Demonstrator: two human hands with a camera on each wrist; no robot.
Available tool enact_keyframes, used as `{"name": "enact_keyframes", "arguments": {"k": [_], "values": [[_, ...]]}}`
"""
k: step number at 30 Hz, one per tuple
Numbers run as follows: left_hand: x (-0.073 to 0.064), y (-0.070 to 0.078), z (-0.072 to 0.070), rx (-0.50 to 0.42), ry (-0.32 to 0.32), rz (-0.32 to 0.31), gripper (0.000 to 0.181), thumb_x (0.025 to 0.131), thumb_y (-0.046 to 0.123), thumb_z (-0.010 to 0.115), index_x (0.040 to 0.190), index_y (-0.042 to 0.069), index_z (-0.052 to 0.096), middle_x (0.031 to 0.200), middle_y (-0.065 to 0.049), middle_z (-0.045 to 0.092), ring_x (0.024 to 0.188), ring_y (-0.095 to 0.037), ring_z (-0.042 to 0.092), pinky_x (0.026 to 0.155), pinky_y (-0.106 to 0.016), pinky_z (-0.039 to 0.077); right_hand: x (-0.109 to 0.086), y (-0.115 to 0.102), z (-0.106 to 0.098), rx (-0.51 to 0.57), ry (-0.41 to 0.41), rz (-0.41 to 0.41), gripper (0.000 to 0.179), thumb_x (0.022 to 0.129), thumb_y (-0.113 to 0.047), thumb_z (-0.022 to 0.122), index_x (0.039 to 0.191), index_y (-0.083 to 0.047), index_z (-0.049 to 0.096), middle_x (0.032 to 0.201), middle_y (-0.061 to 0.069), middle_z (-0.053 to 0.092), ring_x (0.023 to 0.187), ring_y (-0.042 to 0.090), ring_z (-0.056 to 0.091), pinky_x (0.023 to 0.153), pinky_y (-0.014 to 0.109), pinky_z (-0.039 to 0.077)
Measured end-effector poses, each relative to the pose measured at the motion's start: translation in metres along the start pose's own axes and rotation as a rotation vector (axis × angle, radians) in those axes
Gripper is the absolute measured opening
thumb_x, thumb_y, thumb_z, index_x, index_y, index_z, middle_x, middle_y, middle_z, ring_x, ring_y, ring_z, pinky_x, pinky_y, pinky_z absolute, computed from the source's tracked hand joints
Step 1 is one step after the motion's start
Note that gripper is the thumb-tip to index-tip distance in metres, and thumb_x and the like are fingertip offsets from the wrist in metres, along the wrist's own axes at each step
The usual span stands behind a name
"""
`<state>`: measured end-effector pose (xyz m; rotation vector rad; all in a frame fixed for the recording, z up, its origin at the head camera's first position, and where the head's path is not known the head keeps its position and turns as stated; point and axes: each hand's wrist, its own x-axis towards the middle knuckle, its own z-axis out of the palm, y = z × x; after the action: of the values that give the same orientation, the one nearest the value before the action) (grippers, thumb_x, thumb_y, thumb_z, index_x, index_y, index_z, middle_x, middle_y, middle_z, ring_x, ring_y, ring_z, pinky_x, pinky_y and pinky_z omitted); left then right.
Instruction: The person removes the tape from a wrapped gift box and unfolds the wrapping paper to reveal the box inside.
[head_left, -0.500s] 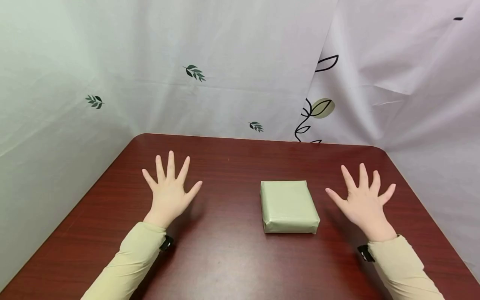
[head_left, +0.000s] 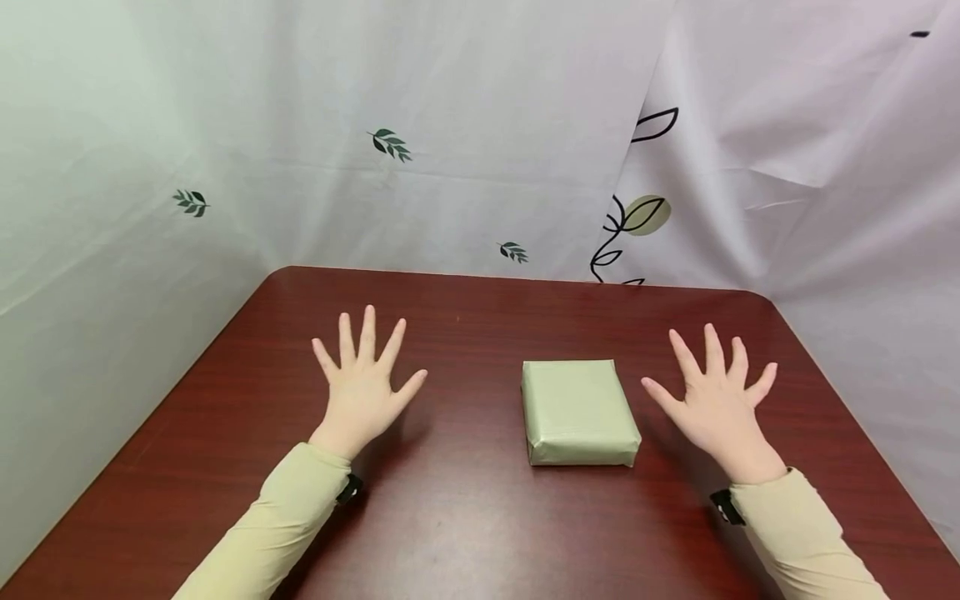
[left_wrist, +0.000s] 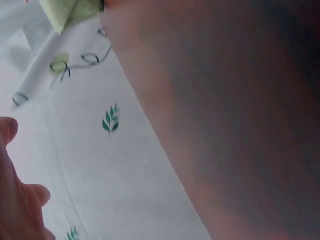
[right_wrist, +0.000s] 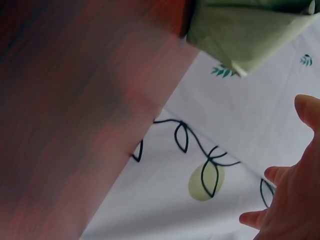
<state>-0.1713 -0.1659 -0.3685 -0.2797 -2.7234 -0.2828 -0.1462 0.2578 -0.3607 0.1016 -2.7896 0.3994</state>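
A square box wrapped in pale green paper point(head_left: 579, 412) sits on the dark red-brown table, right of the middle. To its left, with a wide gap between, my left hand point(head_left: 362, 400) is held palm down with the fingers spread. Close by the box's right side is my right hand point(head_left: 722, 412), fingers spread likewise, the thumb pointing toward the box. Neither hand holds anything. In the right wrist view a folded corner of the wrapped box point(right_wrist: 240, 40) shows at the top. The left wrist view catches only a corner of the box point(left_wrist: 70, 12).
The wooden table point(head_left: 465, 533) has rounded far corners. Behind it and along both sides hangs a white cloth point(head_left: 465, 100) printed with leaves. Both forearms wear pale sleeves point(head_left: 277, 517), with a dark strap point(head_left: 726, 507) at each wrist.
My left hand has moved right, toward the box. The right hand has shifted slightly left, also nearer the box. The box stays in place.
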Motion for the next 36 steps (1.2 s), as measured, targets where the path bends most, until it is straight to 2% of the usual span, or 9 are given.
{"name": "enact_keyframes", "arguments": {"k": [7, 12, 23, 30, 36], "values": [[0.003, 0.03, 0.011, -0.009, -0.004, 0.098, 0.075, 0.087, 0.059, 0.05, 0.15, 0.025, 0.028, 0.159, -0.014, 0.005, 0.144, -0.043, -0.004, 0.103, -0.073, -0.006, 0.0, -0.015, 0.005, 0.006, 0.006, -0.084, 0.072, 0.087, -0.051, 0.057, 0.146, -0.017, 0.034, 0.15, 0.026, 0.018, 0.134, 0.055, 0.01, 0.096, 0.077, -0.007], [0.005, 0.055, 0.015, -0.017, -0.045, 0.177, 0.076, 0.087, 0.062, 0.049, 0.15, 0.026, 0.027, 0.16, -0.012, 0.003, 0.145, -0.04, -0.007, 0.104, -0.072, -0.004, -0.001, -0.026, 0.009, 0.011, -0.008, -0.148, 0.072, 0.085, -0.052, 0.059, 0.145, -0.02, 0.035, 0.15, 0.024, 0.02, 0.134, 0.053, 0.011, 0.097, 0.076, -0.005], [0.008, 0.102, 0.022, -0.004, -0.095, 0.421, 0.072, 0.086, 0.063, 0.05, 0.147, 0.027, 0.036, 0.158, -0.014, 0.013, 0.145, -0.038, 0.005, 0.109, -0.067, 0.006, -0.007, -0.037, 0.018, 0.007, -0.089, -0.277, 0.07, 0.085, -0.054, 0.058, 0.144, -0.022, 0.038, 0.151, 0.02, 0.022, 0.135, 0.05, 0.016, 0.099, 0.073, 0.001], [0.006, 0.122, 0.026, -0.016, -0.17, 0.505, 0.068, 0.088, 0.064, 0.045, 0.145, 0.028, 0.039, 0.158, -0.012, 0.014, 0.145, -0.038, 0.008, 0.111, -0.063, 0.005, -0.011, -0.037, 0.021, -0.019, -0.129, -0.346, 0.066, 0.087, -0.053, 0.057, 0.141, -0.018, 0.043, 0.151, 0.019, 0.026, 0.135, 0.047, 0.019, 0.101, 0.07, 0.007], [0.002, 0.13, 0.03, 0.013, -0.254, 0.542, 0.069, 0.089, 0.067, 0.04, 0.146, 0.029, 0.036, 0.158, -0.01, 0.014, 0.145, -0.035, 0.01, 0.113, -0.06, 0.008, -0.013, -0.036, 0.023, -0.036, -0.169, -0.383, 0.064, 0.089, -0.052, 0.055, 0.142, -0.018, 0.044, 0.15, 0.018, 0.029, 0.134, 0.047, 0.022, 0.103, 0.068, 0.009]]}}
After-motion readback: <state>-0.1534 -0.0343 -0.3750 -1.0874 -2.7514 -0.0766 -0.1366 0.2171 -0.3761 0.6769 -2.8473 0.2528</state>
